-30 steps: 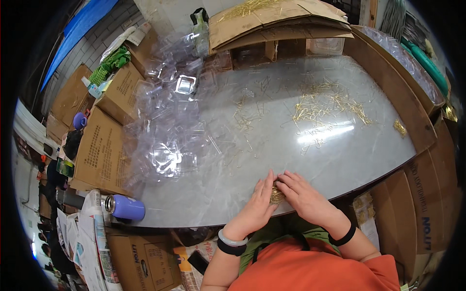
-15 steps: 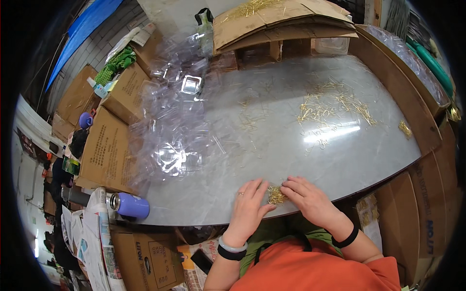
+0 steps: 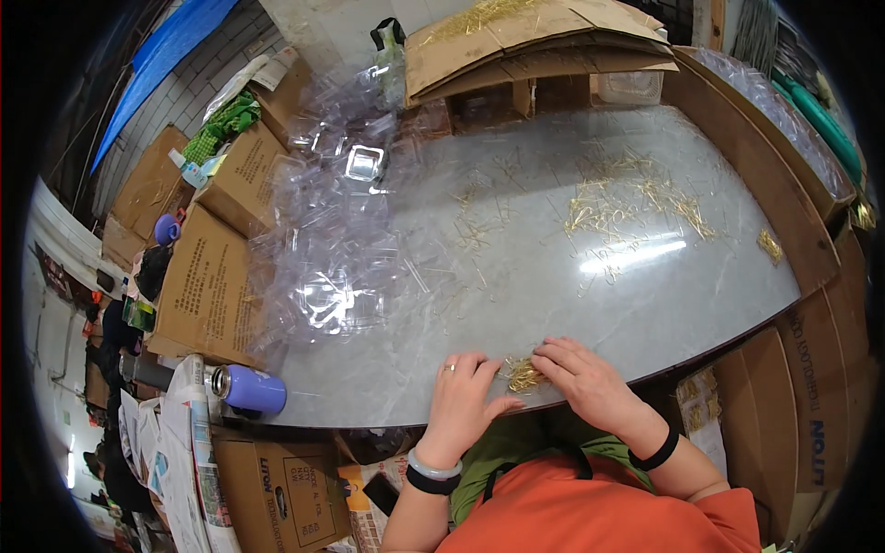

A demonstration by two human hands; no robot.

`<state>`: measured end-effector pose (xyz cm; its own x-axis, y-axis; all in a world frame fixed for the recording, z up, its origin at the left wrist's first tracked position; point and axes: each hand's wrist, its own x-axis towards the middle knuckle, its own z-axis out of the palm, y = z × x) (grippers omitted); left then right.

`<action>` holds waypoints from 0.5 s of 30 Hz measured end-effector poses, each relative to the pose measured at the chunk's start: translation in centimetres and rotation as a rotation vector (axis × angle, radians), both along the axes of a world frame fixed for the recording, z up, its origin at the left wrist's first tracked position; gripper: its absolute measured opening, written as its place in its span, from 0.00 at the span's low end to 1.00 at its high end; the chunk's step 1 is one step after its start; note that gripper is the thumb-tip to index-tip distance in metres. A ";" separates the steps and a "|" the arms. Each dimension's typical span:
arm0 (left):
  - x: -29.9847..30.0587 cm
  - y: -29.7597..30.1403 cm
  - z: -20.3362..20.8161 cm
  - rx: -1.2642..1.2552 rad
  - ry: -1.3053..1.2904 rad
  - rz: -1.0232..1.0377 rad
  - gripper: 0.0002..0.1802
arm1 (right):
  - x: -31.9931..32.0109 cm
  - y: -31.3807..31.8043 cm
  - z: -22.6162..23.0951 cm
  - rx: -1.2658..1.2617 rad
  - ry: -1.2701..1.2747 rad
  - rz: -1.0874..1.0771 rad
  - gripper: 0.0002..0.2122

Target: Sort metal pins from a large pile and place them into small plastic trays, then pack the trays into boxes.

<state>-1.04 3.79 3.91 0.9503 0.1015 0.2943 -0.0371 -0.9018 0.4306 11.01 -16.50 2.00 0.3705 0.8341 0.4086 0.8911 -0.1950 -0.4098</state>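
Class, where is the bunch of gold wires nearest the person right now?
In the head view, the bunch lies below and right of centre, by the table's near edge, between the left hand and the right hand.

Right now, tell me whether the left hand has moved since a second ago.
Yes. Judged against the purple bottle, the left hand has shifted left, toward it and away from the right hand.
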 end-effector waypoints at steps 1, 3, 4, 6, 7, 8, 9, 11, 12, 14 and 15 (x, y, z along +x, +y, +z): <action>-0.3 -0.4 -0.3 -0.003 -0.017 0.043 0.28 | 0.0 0.1 0.0 0.003 0.002 -0.003 0.20; -0.5 -1.7 -1.0 -0.010 -0.051 0.131 0.26 | 0.0 0.2 -0.4 0.006 -0.008 -0.002 0.20; -0.6 -2.3 -1.3 -0.027 -0.052 0.163 0.25 | -0.1 0.3 -0.6 0.007 -0.014 0.000 0.19; -0.5 -3.6 -1.9 -0.059 -0.056 0.229 0.22 | -0.3 0.5 -0.6 0.014 -0.007 -0.018 0.20; -0.4 -4.1 -1.9 -0.089 -0.075 0.233 0.20 | -0.3 0.6 -0.6 0.017 -0.005 -0.026 0.20; -0.2 -4.4 -1.7 -0.046 -0.111 0.250 0.20 | -0.3 0.6 -0.6 0.010 -0.003 -0.022 0.20; 0.0 -4.7 -0.9 -0.002 -0.148 0.269 0.20 | -0.2 0.6 -0.6 0.004 -0.003 -0.015 0.20; 0.1 -4.8 -0.9 0.015 -0.182 0.262 0.21 | -0.1 0.4 -0.5 -0.013 0.019 -0.006 0.20; 0.0 -4.4 -1.3 -0.003 -0.183 0.244 0.21 | -0.2 0.5 -0.1 -0.014 0.037 0.006 0.21; -0.1 -4.1 -1.8 -0.030 -0.177 0.218 0.21 | -0.4 0.5 0.8 -0.021 0.059 0.023 0.21; -0.1 -4.3 -2.1 -0.041 -0.170 0.210 0.20 | -0.5 0.4 1.2 -0.028 0.064 0.028 0.21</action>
